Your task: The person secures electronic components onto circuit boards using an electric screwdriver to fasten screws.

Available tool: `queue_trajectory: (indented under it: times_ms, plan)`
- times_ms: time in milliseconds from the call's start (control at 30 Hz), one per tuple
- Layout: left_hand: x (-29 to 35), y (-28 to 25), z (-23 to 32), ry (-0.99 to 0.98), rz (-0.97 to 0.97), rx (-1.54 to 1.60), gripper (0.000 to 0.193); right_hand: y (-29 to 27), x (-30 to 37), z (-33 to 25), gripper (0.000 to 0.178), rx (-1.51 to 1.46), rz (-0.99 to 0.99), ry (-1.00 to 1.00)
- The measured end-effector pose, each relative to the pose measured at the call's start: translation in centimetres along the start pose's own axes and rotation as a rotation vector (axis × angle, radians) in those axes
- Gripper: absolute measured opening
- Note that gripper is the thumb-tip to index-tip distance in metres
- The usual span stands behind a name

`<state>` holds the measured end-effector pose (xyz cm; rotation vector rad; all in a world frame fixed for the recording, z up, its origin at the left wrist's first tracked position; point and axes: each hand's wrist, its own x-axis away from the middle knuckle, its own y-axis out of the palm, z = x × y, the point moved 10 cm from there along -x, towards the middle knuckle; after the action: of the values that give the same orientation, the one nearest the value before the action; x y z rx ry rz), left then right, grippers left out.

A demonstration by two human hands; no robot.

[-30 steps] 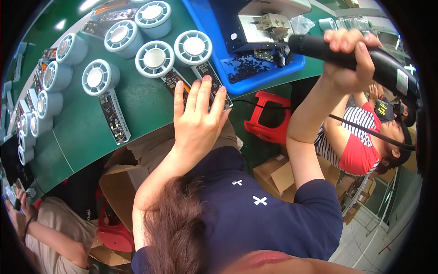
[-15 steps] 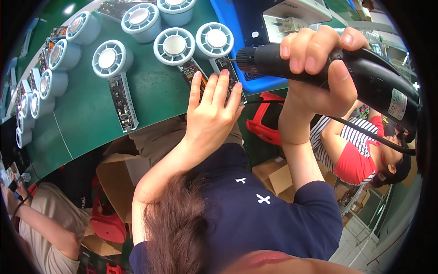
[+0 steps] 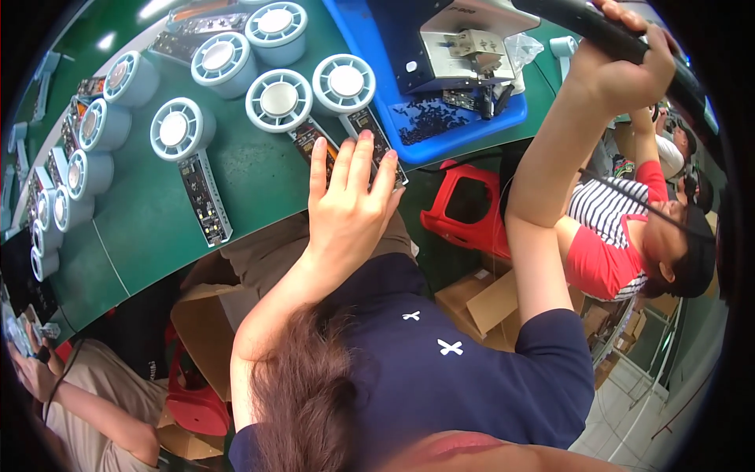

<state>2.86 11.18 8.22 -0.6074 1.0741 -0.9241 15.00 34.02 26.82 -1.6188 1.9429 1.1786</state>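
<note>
left hand (image 3: 350, 212): slightly spread over two circuit boards (image 3: 365, 123)
right hand (image 3: 633, 75): closed around black driver (image 3: 583, 21)
circuit boards: under left hand, pale-blue round heads (image 3: 344, 82) just beyond
blue tray (image 3: 510, 114): ahead, between hands

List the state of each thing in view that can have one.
Left hand: open, fingers spread over two units
Right hand: closed around black tool
Black tool: held up, tip out of view
Lone unit: lying, board uncovered
Tray: holding small dark pieces
</note>
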Motion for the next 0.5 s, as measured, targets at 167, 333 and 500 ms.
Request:
queue_trajectory:
  times_ms: [167, 333, 500]
  plan:
    - [-0.2, 0.3, 0.0, -0.032, -0.037, -0.040, 0.046, -2.0, -2.8, -1.4, 0.015, -0.368, -0.093, 0.159]
    - [-0.4, 0.6, 0.1, -0.036, -0.039, -0.039, 0.046, 0.6, 1.2, 1.0, 0.017, -0.443, -0.712, 0.648]
    - [-0.7, 0.9, 0.5, -0.028, -0.031, -0.027, 0.045, -0.7, 4.2, 2.5, 0.029, -0.186, -0.339, 0.349]
